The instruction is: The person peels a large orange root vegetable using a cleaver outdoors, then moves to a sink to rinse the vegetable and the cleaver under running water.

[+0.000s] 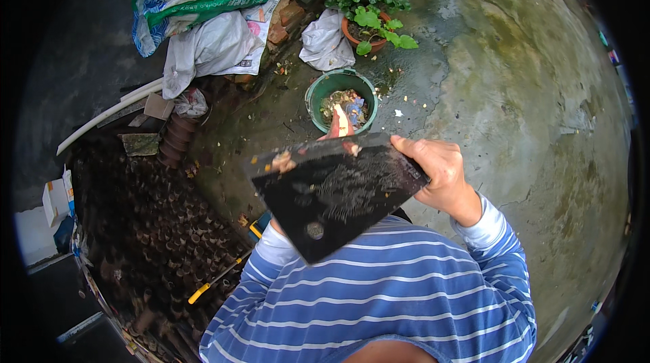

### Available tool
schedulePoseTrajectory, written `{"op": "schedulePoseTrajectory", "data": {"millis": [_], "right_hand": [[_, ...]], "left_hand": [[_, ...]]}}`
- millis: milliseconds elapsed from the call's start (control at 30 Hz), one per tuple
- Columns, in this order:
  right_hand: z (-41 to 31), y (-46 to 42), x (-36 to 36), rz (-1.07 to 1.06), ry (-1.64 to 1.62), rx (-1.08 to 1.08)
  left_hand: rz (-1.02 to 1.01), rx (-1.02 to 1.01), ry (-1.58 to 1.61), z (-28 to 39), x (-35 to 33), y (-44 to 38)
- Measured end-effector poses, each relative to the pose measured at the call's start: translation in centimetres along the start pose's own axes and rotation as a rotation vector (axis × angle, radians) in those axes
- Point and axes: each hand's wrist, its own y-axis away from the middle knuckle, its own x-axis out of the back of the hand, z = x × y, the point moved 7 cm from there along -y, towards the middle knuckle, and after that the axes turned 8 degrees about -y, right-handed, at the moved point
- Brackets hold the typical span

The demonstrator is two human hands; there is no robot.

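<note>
My right hand [443, 167] grips a broad, dark cleaver [325, 195] at its right end, thumb along the upper corner. The blade is nearly rectangular, with a round hole near its lower corner. Wet-looking smears and small pale and reddish scraps cling to it, mostly along the greyish upper edge. Behind the blade, my left hand [333, 128] is mostly hidden. Its visible fingers hold a slim, cream-coloured piece [342, 120] that I cannot identify. Beyond it, a green plastic bucket [311, 94] stands on the ground with mixed scraps and a bluish bit inside.
A potted leafy plant [378, 22] and a white sack [327, 40] stand behind the bucket. Stacked sacks [203, 7] lie on bricks at upper left. A dark pile of cylindrical pieces [162, 231] fills the left, with a yellow-handled tool [199, 293] on it. Wet concrete [533, 109] extends right.
</note>
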Motion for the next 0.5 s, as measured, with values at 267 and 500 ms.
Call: {"op": "schedulePoseTrajectory", "data": {"millis": [267,500], "right_hand": [[-0.7,0.1,-0.5,0.073,-0.128,0.03],[1.9,1.7,-2.0,0.075,-0.059,-0.163]], "left_hand": [[0.045,-0.016,-0.081,0.4,-0.9,-0.5],[-0.025,0.002,-0.114,0.3,-1.0,2.3]]}}
